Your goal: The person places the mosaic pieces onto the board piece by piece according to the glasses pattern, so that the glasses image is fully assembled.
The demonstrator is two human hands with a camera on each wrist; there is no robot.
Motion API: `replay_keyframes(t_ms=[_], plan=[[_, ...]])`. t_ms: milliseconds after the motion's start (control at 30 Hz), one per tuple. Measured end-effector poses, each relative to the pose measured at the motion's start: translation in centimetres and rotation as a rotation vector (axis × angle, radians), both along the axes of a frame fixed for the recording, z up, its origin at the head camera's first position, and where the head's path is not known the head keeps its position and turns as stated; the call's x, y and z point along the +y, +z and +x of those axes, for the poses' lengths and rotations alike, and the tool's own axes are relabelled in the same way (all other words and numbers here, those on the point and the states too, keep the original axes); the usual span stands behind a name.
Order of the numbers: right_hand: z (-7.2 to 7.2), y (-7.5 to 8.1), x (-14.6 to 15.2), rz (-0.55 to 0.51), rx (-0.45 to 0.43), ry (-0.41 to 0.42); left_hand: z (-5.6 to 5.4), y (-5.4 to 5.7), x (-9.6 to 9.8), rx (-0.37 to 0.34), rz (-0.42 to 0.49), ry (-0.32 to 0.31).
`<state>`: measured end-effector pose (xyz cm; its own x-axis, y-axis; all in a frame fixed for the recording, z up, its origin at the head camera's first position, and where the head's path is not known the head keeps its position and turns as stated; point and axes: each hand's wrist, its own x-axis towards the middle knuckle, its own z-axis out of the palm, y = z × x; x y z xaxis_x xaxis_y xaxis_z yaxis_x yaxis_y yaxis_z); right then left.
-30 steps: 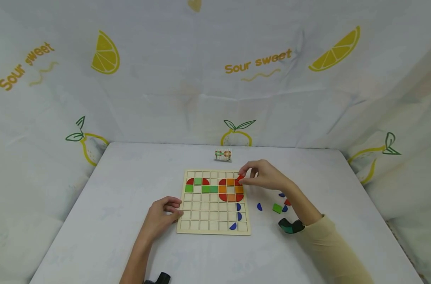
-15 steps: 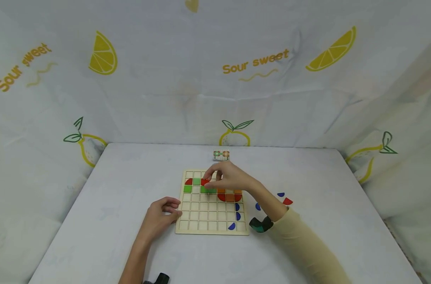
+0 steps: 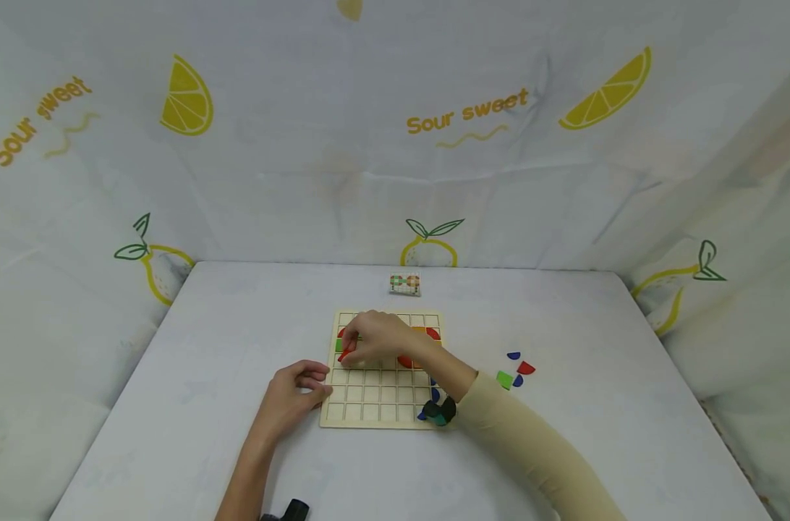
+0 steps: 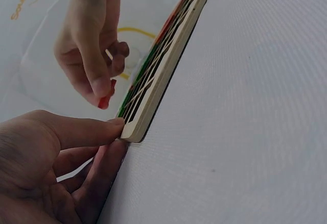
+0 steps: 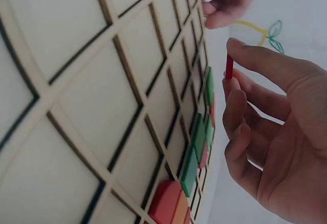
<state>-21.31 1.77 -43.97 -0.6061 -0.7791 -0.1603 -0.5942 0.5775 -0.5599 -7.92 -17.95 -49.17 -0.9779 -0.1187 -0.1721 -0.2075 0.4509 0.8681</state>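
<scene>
The right hand's [image 3: 378, 336] grip pinches a red piece [image 3: 344, 356], raised over the board [image 3: 372, 394] at ten o'clock; the left hand's [image 3: 294, 394] clamps its nine-o'clock edge [image 3: 325, 405].

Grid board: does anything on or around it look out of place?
A green square, a red piece and two blue half-circles lie scattered right of the board, while other pieces sit in its squares.

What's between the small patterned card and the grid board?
Only bare tabletop, per the head view. The right hand, pinching a red piece, covers part of the grid board, not that strip below the card.
</scene>
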Motion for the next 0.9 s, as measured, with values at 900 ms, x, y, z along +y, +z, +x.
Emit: replay_keyframes(t_ms=[900], plan=[[-0.2,-0.9,-1.6,-0.016,0.051,0.004,0.0,0.2,0.0,0.003,0.003,-0.006]])
